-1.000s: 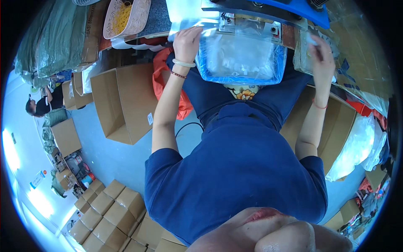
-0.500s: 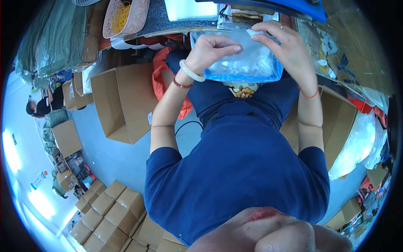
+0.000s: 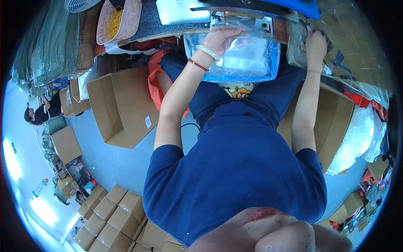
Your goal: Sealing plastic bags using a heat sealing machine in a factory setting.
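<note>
My left hand [image 3: 221, 38], with a pale bangle and a red bead bracelet at its wrist, is closed with thumb and forefinger pinching a clear plastic bag [image 3: 240, 42] by the edge of the worktable. Under it, over my lap, lies a blue-edged stack of clear plastic bags [image 3: 247, 69]. My right hand [image 3: 316, 47] reaches to the right, down among crinkled clear plastic [image 3: 297, 50] in front of a cardboard surface. Its fingertips are mostly hidden there, so I cannot make out what they touch.
Ahead stands a machine with a dark bar [image 3: 247, 9] and blue top. A basket of yellow rubber bands [image 3: 113, 23] and a white stack of plastic [image 3: 180, 11] sit on the table. Open cartons [image 3: 121, 107] flank my legs. Stacked boxes [image 3: 113, 214] and another person [image 3: 44, 111] are farther off.
My right hand has left the bag, where it held a small white piece, and moved right to the crinkled plastic. My left hand has risen slightly towards the machine.
</note>
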`<state>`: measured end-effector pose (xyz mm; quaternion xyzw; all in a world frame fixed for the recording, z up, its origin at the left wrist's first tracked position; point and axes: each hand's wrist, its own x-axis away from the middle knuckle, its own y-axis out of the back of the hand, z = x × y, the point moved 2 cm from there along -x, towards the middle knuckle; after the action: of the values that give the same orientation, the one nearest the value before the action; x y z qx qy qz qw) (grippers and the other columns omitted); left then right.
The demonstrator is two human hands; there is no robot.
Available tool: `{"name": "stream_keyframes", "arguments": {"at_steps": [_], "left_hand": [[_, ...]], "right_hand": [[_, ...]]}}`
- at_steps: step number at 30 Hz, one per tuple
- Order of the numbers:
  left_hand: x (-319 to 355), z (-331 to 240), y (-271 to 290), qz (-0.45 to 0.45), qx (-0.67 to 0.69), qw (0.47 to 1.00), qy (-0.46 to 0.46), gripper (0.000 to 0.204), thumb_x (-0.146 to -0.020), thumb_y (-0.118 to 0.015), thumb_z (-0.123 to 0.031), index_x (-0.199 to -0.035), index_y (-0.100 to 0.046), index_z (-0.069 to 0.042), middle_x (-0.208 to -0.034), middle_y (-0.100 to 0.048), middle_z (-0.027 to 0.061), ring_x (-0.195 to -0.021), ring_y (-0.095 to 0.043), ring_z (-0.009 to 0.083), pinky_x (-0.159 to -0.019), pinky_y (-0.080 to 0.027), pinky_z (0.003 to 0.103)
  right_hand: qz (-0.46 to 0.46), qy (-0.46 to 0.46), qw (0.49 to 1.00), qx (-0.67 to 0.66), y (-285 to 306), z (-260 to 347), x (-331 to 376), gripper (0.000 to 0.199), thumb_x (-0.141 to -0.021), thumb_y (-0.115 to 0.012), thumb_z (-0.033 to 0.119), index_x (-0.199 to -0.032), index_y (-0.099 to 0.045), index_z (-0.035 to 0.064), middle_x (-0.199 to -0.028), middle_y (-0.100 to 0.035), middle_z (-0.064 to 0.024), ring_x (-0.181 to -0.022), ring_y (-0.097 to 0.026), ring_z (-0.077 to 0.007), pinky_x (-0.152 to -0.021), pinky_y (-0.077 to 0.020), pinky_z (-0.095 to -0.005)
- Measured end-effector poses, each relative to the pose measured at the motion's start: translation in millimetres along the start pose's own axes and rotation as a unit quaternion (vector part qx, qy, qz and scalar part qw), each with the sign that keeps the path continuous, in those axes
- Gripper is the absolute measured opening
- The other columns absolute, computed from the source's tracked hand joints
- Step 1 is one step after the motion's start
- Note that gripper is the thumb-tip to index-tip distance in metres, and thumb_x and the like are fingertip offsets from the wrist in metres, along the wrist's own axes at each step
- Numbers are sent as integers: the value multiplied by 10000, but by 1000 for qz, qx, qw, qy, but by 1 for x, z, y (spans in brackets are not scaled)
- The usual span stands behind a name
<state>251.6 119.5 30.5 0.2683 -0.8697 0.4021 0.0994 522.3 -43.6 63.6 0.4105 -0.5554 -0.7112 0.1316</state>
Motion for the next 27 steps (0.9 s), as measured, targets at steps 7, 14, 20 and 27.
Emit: {"name": "stream_keyframes", "arguments": {"at_steps": [7,14,20,27], "left_hand": [[24,-45,42,-284,-435,786,-335,236,-887,-699,-191,-956,-730,33,-867,-740,83,-820,-717,263,-719,-569,334],[44,-20,95,-196,-815,419,-350,532,-870,-676,-205,-1363,-503,-106,-1430,-494,107,-1354,-436,233,-1099,-331,459],[55,-40,74,-233,-708,487,-454,134,-827,-667,-70,-948,-722,-58,-989,-723,79,-991,-667,258,-850,-514,364],[94,-37,21,-249,-510,762,-314,223,-802,-786,-194,-939,-759,-20,-865,-745,99,-764,-685,87,-719,-525,227]], "right_hand": [[-53,114,992,-11,-31,-1,7,321,-939,-578,295,-1123,-626,36,-1097,-653,-178,-1022,-604,-365,-901,-449,-477],[28,45,997,-48,-19,3,15,266,-925,-576,182,-1168,-623,84,-1150,-642,-156,-1069,-604,-347,-897,-470,-457],[21,-15,985,-173,17,12,17,256,-912,-608,142,-1159,-640,84,-1193,-634,-144,-1046,-635,-314,-846,-517,-395],[178,-41,857,-482,95,71,59,229,-905,-683,123,-1131,-699,91,-1067,-690,-1,-926,-621,-70,-823,-493,-225]]}}
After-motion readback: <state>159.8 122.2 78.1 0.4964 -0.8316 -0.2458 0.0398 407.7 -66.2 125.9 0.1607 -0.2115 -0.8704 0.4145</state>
